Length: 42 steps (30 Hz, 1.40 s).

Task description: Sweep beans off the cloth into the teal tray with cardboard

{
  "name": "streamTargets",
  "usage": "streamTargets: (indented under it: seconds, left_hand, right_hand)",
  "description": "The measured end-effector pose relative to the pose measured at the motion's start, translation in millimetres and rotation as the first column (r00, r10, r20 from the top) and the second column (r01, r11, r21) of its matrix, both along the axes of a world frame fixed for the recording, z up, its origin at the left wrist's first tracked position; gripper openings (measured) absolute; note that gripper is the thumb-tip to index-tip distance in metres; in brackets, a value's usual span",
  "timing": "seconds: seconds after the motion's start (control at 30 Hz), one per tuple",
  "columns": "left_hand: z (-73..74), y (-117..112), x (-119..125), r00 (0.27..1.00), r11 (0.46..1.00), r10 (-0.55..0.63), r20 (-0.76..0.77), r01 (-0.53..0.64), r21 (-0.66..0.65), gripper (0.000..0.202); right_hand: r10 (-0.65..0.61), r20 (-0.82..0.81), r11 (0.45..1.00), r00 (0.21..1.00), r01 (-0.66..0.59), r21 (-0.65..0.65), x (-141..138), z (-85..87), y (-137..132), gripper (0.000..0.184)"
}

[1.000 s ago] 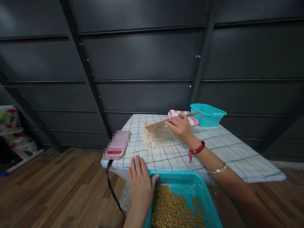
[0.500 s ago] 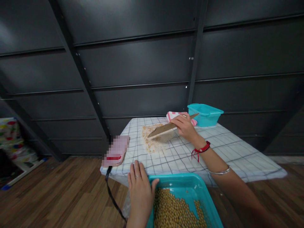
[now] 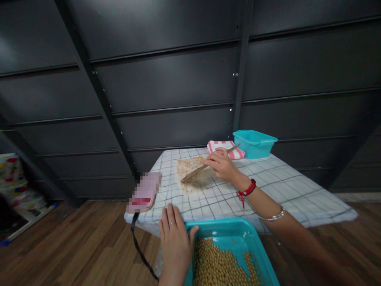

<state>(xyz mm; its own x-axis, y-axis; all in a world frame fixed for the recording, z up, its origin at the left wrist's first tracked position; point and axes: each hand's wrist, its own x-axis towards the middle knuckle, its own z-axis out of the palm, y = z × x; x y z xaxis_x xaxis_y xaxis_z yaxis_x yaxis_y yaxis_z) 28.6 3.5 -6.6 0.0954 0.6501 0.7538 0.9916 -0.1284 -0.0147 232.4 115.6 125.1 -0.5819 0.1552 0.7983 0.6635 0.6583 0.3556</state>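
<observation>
My right hand (image 3: pixel 222 165) is closed around a flat wooden stick (image 3: pixel 196 171), its tip lowered into a patch of pale grain husks (image 3: pixel 189 167) on the checked cloth of the low table (image 3: pixel 282 190). My left hand (image 3: pixel 175 238) grips the near-left corner of a teal tray (image 3: pixel 238 228) with the thumb over the rim. The tray holds several yellow beans (image 3: pixel 220 264) and sits at the table's near edge.
A small teal tub (image 3: pixel 254 143) and a folded pink-striped cloth (image 3: pixel 226 147) sit at the table's far side. A pink object with a black strap (image 3: pixel 144 192) lies on the left corner. Dark metal wall panels stand behind; wooden floor all around.
My right hand has drawn the stick towards me and tipped its end down across the husks. My left hand has stayed on the tray corner. The view has shifted slightly.
</observation>
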Motion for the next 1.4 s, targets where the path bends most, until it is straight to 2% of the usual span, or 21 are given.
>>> streamTargets:
  seconds: [0.17, 0.37, 0.53, 0.73, 0.87, 1.03, 1.3, 1.4]
  left_hand:
    - [-0.4, 0, 0, 1.000, 1.000, -0.016, 0.001, 0.016, 0.009, 0.068]
    - [1.1, -1, 1, 1.000, 1.000, 0.001, -0.002, -0.001, -0.006, 0.068]
    - [3.3, -2, 1, 1.000, 1.000, 0.008, -0.029, -0.007, 0.005, 0.068]
    - [1.6, -1, 0, 1.000, 1.000, 0.000, -0.007, 0.000, 0.009, 0.068]
    - [-0.5, -1, 0, 1.000, 1.000, -0.011, 0.021, 0.011, -0.005, 0.067]
    - [-0.1, 0, 1, 0.999, 0.999, -0.024, 0.042, 0.025, -0.026, 0.067]
    - [-0.3, -1, 1, 0.999, 0.999, -0.019, 0.029, 0.020, -0.027, 0.070]
    - [0.1, -1, 1, 0.999, 0.999, -0.025, 0.026, 0.026, -0.028, 0.070]
  right_hand:
    - [0.018, -0.063, 0.999, 0.998, -0.016, 0.044, -3, 1.2, -1, 0.030]
    - [0.106, -0.032, 0.993, 0.994, -0.104, 0.047, -19, -6.0, -1, 0.025]
    - [0.147, -0.068, 0.989, 0.987, -0.146, 0.022, -6, -1.3, 0, 0.026]
    - [0.138, -0.153, 0.990, 0.978, -0.138, 0.017, 11, 6.7, 3, 0.026]
    - [0.138, -0.171, 0.990, 0.975, -0.138, 0.015, 0, 0.3, 4, 0.027]
    - [0.181, -0.102, 0.982, 0.978, -0.185, -0.030, -13, -7.7, 5, 0.030]
    - [0.177, -0.183, 0.978, 0.967, -0.194, -0.075, 14, 6.0, 5, 0.025]
    - [0.156, -0.213, 0.982, 0.965, -0.175, -0.075, 15, 5.0, 6, 0.025]
